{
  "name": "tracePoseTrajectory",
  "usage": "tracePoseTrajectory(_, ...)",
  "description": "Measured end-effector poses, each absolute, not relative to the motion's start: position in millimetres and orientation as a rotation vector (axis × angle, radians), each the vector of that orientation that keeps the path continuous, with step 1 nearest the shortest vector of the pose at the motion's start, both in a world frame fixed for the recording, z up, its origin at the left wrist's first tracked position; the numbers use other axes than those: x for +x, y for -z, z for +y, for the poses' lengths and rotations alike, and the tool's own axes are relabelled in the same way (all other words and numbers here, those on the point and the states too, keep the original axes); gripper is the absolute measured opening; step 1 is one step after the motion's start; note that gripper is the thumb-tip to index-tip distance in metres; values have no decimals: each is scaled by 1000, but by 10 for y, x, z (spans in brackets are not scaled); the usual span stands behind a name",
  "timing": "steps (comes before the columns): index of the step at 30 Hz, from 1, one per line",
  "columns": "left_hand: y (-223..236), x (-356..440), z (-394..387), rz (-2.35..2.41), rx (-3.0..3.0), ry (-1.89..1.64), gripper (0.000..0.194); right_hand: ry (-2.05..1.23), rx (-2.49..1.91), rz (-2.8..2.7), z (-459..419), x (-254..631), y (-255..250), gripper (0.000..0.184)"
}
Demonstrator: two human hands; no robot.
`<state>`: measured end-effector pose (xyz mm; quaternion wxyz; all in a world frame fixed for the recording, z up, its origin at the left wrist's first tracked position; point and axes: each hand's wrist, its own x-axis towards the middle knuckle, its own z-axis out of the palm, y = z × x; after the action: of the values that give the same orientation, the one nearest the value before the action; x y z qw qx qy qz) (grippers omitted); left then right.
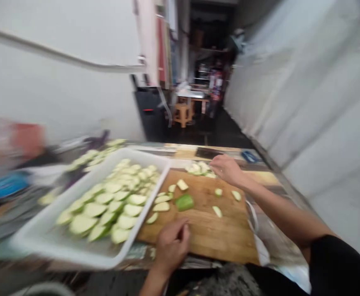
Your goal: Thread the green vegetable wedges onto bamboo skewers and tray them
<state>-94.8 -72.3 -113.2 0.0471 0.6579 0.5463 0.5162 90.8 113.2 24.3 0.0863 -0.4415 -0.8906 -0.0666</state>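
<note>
On the near edge of the wooden cutting board (210, 240) rests my left hand (173, 244), its fingers curled in and nothing visible in them. My right hand (227, 168) reaches to the board's far edge, fingers closed together beside a small pile of pale cut pieces (198, 168); blur hides whether it pinches one. A green-skinned vegetable chunk (184, 202) lies mid-board, ahead of my left hand. Pale slices with green rims (161, 206) lie left of it, and a few smaller slices (217, 211) lie to the right. A white tray (164, 170) holds many similar slices (105, 209).
More pale slices (93, 158) lie beyond the tray at the left, near dark purple shapes. A dark flat thing (209, 153) and a blue item (250, 156) lie at the table's far side. A wall (328, 123) runs along the right. An orange stool (182, 114) stands farther back.
</note>
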Motion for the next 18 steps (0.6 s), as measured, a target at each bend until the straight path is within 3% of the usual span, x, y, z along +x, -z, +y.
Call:
tracePoseTrajectory(3, 1149, -1028, -672, 1690, 2180, -1559, 18, 247, -1917, -2390, 1020, 2043, -212, 28)
tracePoseTrajectory(7, 1124, -1084, -664, 1811, 2318, -1477, 25, 220, -2310, -2186, 675, 2931, -47, 27)
tracePoseTrajectory(18, 936, -988, -711, 1780, 2213, -1406, 16, -4, -2513, -2159, 593, 3003, 437, 27)
